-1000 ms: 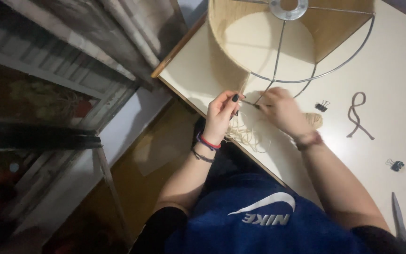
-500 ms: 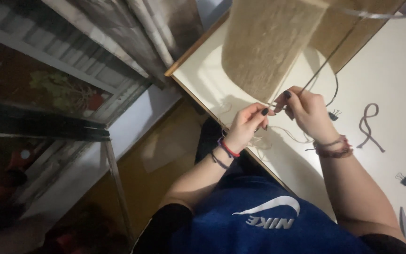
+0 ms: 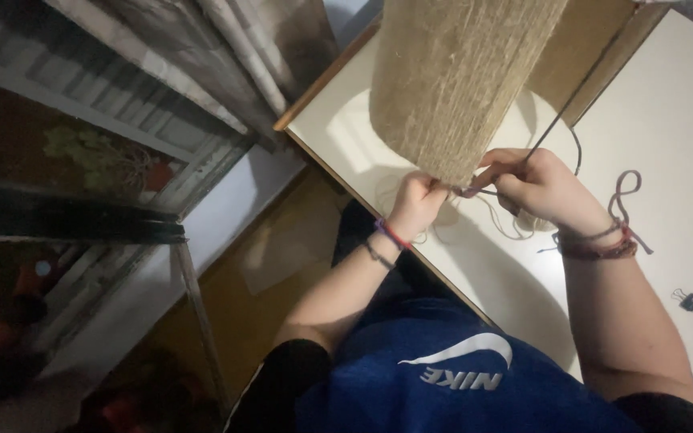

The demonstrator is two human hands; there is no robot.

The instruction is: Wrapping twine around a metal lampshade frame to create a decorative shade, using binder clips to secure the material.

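A tall lampshade (image 3: pixel 459 80) wrapped in pale twine stands tilted on the white table (image 3: pixel 675 128). My left hand (image 3: pixel 417 202) pinches the twine at the shade's lower rim. My right hand (image 3: pixel 541 186) grips the dark wire frame (image 3: pixel 555 120) of the shade just beside it, fingers closed. Loose twine (image 3: pixel 499 220) trails on the table under both hands. Coloured bracelets sit on both wrists.
A dark cord (image 3: pixel 626 196) lies looped on the table to the right, and a small black binder clip (image 3: pixel 690 301) lies further right. The table's wooden edge (image 3: pixel 322 80) runs diagonally at the left. Curtains (image 3: pixel 226 56) and a window frame fill the left side.
The lampshade has been turned from showing its open inside to showing its twine-wrapped outside. Both hands have risen slightly and stayed at the rim.
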